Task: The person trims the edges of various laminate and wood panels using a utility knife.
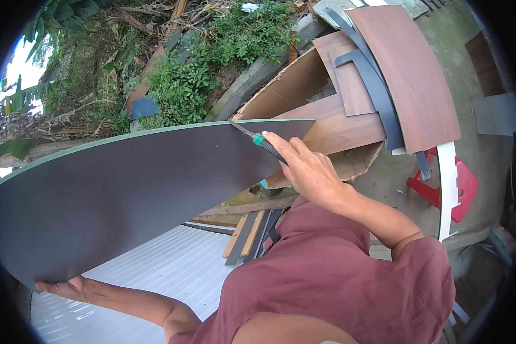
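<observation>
Knife (260, 139) clenched in right hand (314, 173), blade at far edge of dark panel (126, 183); near-left edge supported by left hand (69, 288), closure unclear. Slip risked if panel flexes.

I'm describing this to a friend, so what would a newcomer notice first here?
The big dark panel sweeping across the left, steadied by the left hand. The right hand holds a green-and-black tool at its top edge. Right, a red stool.

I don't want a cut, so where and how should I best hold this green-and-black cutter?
Probably by its ribbed black handle, fingers coming from your body's side: the thin metal tip points the other way, toward the dark panel.
</observation>
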{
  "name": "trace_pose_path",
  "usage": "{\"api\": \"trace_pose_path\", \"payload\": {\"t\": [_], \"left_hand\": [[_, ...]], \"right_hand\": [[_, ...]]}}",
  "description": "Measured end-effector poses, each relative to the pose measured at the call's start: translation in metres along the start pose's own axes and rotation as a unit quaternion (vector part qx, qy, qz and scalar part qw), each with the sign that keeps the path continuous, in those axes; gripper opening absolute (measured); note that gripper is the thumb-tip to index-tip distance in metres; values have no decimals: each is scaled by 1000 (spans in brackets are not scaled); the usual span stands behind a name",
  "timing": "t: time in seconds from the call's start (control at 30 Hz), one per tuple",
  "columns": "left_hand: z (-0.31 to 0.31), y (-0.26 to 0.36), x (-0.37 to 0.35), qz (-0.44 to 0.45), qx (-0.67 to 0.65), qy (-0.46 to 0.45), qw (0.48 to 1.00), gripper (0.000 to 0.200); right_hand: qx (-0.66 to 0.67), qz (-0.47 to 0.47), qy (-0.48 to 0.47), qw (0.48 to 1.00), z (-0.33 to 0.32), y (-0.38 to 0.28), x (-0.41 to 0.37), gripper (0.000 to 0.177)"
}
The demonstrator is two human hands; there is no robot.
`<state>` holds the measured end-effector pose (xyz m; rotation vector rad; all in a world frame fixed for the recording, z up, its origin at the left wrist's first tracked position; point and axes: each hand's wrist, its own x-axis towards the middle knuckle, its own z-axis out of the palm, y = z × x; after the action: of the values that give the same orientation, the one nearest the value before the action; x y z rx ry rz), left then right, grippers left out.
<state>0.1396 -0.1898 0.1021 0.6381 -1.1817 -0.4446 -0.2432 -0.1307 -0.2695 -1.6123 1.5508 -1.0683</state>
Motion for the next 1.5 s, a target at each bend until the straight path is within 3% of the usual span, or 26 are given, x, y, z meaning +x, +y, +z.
{"api": "trace_pose_path", "payload": {"t": [0.1, 0.23, 0.27, 0.47, 0.53, 0.8, 0.93, 1.03, 1.27, 1.33, 1.37, 1.4, 1.43, 1.47, 1.5], "left_hand": [[3, -3, -4, 2, -2, -4, 1000, 63], [-8, -3, 3, -8, -9, -6, 1000, 61], [-8, -4, 1, -11, -10, -5, 1000, 61], [-7, -8, 3, -4, 1, -13, 1000, 58], [-9, -7, 6, -11, -16, -21, 1000, 58], [3, -9, 0, -17, 0, -20, 1000, 57], [0, -6, 4, -6, -5, -15, 1000, 55], [2, 0, 3, -29, -8, -40, 999, 55], [14, 0, -5, 5, -9, -23, 1000, 61], [10, 5, -3, -20, -39, -22, 999, 60], [12, 5, -6, -7, -46, -11, 999, 60], [17, 4, -10, 4, -34, -2, 999, 57], [22, 5, -12, 13, -20, 6, 1000, 54], [26, 5, -12, 10, -28, 0, 1000, 52], [31, 2, -10, 6, -39, -7, 999, 50]], "right_hand": [[-14, 12, 20, 1000, 16, 24, 3, 68], [-64, 95, 27, 993, 65, 134, -7, 52], [-65, 93, 44, 993, 78, 166, -15, 52], [-31, 88, 31, 995, 94, 201, -14, 61], [-17, 109, 31, 993, 119, 253, -25, 63], [-40, 165, -8, 985, 108, 236, -14, 64], [-72, 263, -32, 961, 136, 310, -33, 58], [-73, 198, 4, 977, 134, 308, -38, 55], [-85, 265, -45, 960, 153, 321, -44, 55], [-85, 188, 130, 970, 146, 301, -44, 46], [-91, 171, 132, 972, 141, 300, -38, 46], [85, 246, 191, 947, 138, 298, -28, 42], [262, 312, 235, 883, 135, 297, -19, 39], [362, 340, 208, 843, 99, 244, -4, 33], [354, 259, 221, 871, 87, 215, 14, 31]]}}
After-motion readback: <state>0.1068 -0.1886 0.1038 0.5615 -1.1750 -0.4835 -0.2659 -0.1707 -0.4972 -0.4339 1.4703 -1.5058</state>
